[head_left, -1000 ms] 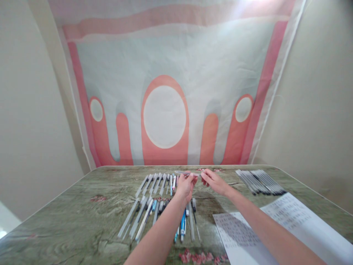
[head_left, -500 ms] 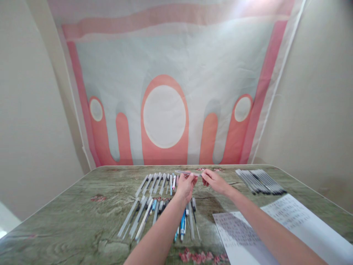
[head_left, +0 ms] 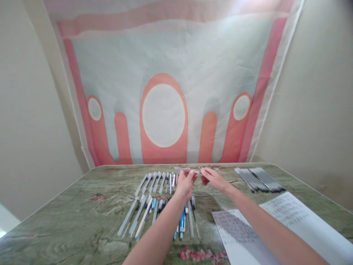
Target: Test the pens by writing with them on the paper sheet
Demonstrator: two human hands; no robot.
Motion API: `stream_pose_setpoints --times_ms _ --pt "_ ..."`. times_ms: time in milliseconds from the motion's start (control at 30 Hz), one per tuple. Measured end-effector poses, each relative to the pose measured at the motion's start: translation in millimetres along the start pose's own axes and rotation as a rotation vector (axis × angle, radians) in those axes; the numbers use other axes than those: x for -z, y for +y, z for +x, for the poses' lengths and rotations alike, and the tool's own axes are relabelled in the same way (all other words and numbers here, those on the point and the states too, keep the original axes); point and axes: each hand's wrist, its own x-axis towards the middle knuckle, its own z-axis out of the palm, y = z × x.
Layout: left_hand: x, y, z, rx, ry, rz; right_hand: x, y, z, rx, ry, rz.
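Observation:
Both my hands are raised a little over the middle of the table. My left hand point(head_left: 185, 184) pinches a thin clear pen point(head_left: 184, 170) that lies level and points left. My right hand point(head_left: 214, 179) has its fingertips closed on the pen's right end. Below and to the left, several pens point(head_left: 157, 182) lie in a far row, and a nearer row of pens point(head_left: 143, 218) lies partly hidden under my left forearm.
A bundle of dark refills or pens point(head_left: 259, 179) lies at the far right of the table point(head_left: 68, 221). Printed white sheets point(head_left: 278, 224) lie at the near right under my right forearm. A pink and grey cloth point(head_left: 165, 92) hangs on the wall behind.
Both hands with the pen have lifted very slightly; the view has shifted a little. Nothing was put down or picked up.

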Motion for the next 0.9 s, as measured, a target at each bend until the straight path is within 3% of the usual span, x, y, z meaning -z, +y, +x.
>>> stream_pose_setpoints --times_ms 133,200,333,433,500,633,733,800,900 --pt "-5.3 4 -5 0.047 -0.025 -0.030 6 -2 1 0.049 -0.021 -0.045" --pt "-9.8 7 -10 0.140 -0.071 -0.035 11 -3 1 0.083 -0.007 -0.069" --pt "-17.9 11 -25 0.469 -0.328 0.060 20 -6 -2 0.228 -0.108 -0.203" --pt "-21.1 12 -32 0.554 -0.480 0.148 25 -7 -4 0.263 -0.225 -0.349" --pt "-22.7 11 -35 0.510 -0.493 0.194 28 -8 -5 0.249 -0.216 -0.427" --pt "-28.4 10 -45 0.419 -0.558 0.363 37 -11 -6 0.238 -0.002 -0.412" --pt "-35.5 5 -64 0.374 -0.777 0.736 46 -13 -5 0.226 0.164 -0.306" --pt "-40.6 -2 -80 0.271 -0.910 1.044 50 -13 -5 0.203 0.225 -0.237" --pt "-45.5 -17 -102 0.085 -0.960 1.338 53 -17 -5 0.177 0.270 -0.198"
